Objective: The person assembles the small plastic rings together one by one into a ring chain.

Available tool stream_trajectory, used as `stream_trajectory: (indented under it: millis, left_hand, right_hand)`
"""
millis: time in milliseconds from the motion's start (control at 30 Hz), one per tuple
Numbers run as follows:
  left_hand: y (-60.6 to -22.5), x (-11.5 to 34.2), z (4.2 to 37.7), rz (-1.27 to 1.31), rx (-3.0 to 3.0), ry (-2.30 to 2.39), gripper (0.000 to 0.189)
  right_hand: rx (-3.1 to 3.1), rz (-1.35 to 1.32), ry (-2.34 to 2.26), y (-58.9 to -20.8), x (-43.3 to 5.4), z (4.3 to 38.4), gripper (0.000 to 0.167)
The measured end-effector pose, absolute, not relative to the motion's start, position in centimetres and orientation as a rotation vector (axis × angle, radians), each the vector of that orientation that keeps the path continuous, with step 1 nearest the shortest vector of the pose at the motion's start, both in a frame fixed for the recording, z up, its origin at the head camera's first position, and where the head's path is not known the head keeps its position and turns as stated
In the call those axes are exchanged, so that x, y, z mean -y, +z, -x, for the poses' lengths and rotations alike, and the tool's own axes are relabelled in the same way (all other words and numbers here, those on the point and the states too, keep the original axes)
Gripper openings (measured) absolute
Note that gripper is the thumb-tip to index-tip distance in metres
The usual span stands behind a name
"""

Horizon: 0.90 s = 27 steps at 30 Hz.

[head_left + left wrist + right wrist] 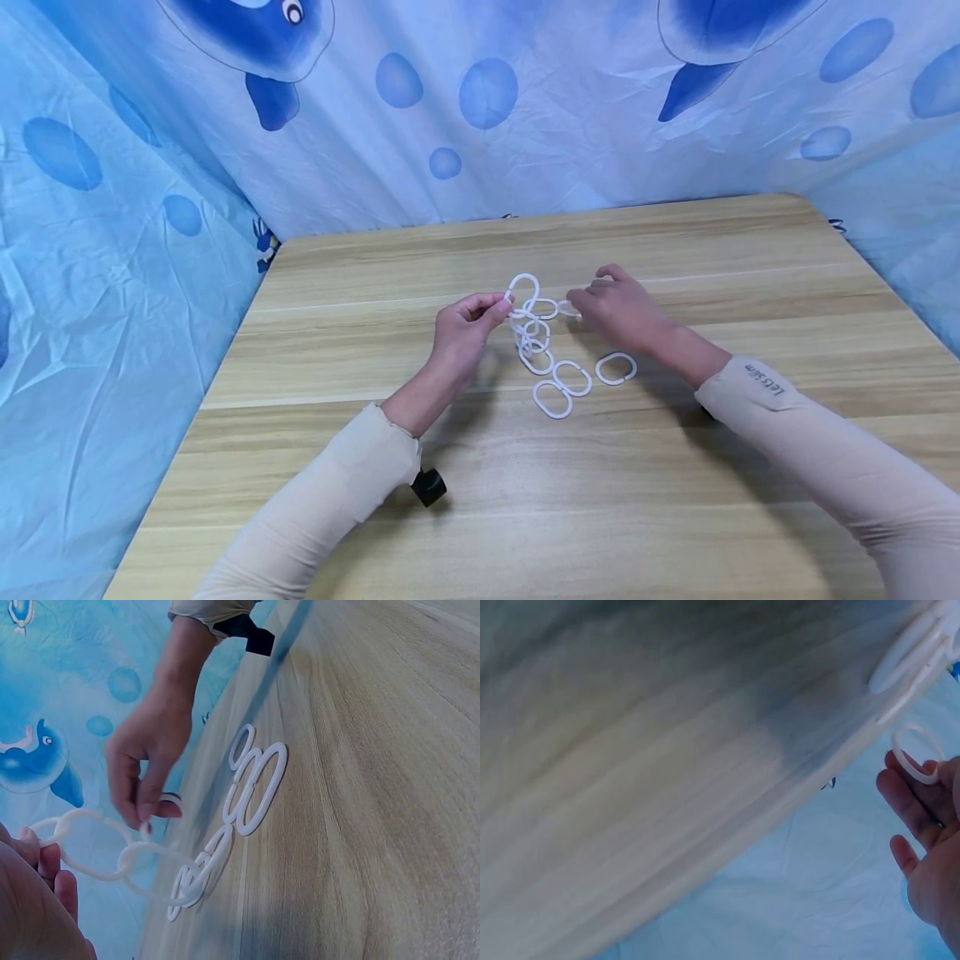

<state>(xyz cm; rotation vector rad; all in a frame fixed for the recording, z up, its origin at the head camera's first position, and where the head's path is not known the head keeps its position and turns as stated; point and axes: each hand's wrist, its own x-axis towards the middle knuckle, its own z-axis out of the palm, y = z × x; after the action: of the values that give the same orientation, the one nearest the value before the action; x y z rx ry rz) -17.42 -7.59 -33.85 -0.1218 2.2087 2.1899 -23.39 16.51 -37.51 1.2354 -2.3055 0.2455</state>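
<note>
My left hand point(461, 337) pinches a white oval plastic ring point(537, 292) between thumb and fingertips. From that ring a chain of linked rings point(131, 859) hangs toward the table, its lower links bunched on the wood. To the right, close over the tabletop, my right hand point(618, 312) pinches a single white ring point(897, 754) between thumb and forefinger. In the right wrist view its other fingers spread out loosely. This ring is partly hidden by the fingers in the head view and lies near the chain there.
Nearer the front, two overlapping white rings point(589, 383) lie below the chain. Another white ring point(598, 369) sits just right of them, below the right hand. The wooden table point(525, 517) meets a blue dolphin-print curtain point(337, 167) at its back and sides.
</note>
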Motion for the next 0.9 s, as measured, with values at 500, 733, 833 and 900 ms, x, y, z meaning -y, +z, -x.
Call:
stream_trajectory:
  millis: [500, 733, 833, 900]
  left_hand:
    - [-33.9, 7.4, 17.5, 0.128, -2.205, 2.186, 0.019]
    - [-34.0, 7.3, 17.4, 0.115, -2.215, 2.184, 0.019]
    - [-34.1, 7.2, 17.4, 0.105, -2.224, 2.181, 0.018]
    - [-34.1, 7.2, 17.4, 0.1, -2.23, 2.174, 0.018]
  right_hand:
    - [2.35, -0.984, 0.714, -36.0, -15.9, 23.2, 0.009]
    - [2.336, -0.902, 0.904, -35.2, -15.6, 23.2, 0.011]
    - [2.326, -0.864, 0.962, -34.6, -15.5, 23.1, 0.011]
    - [2.321, -0.841, 0.992, -34.3, -15.5, 23.0, 0.011]
